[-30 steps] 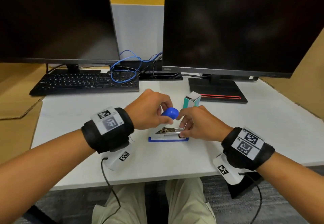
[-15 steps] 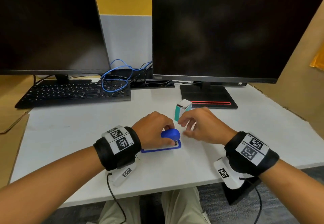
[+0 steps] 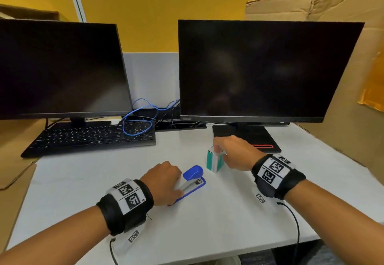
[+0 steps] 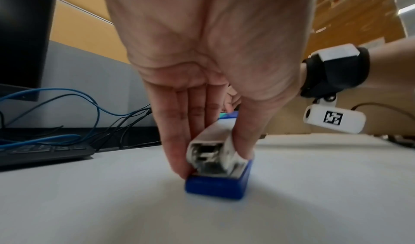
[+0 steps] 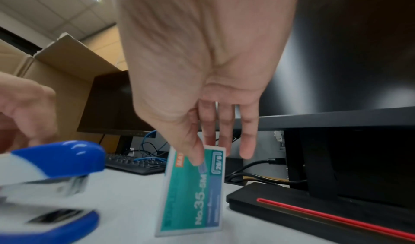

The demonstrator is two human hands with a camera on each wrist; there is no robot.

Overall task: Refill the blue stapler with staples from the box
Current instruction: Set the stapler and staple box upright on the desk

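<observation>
On the white counter (image 3: 87, 181) the blue stapler (image 3: 192, 179) lies pinched at its rear in the left hand (image 3: 164, 181) grip, while just beside it the upright staple box (image 3: 214, 162) is pinched at its top by the right hand (image 3: 234, 152).

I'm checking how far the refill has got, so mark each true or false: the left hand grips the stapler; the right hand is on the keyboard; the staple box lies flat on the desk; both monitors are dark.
1. The left hand grips the blue stapler. True: thumb and fingers clamp its sides on the desk.
2. The right hand is on the keyboard. False: it pinches the top of the staple box.
3. The staple box lies flat. False: it stands on end, slightly tilted.
4. Both monitors are dark. True: left monitor, right monitor.
</observation>
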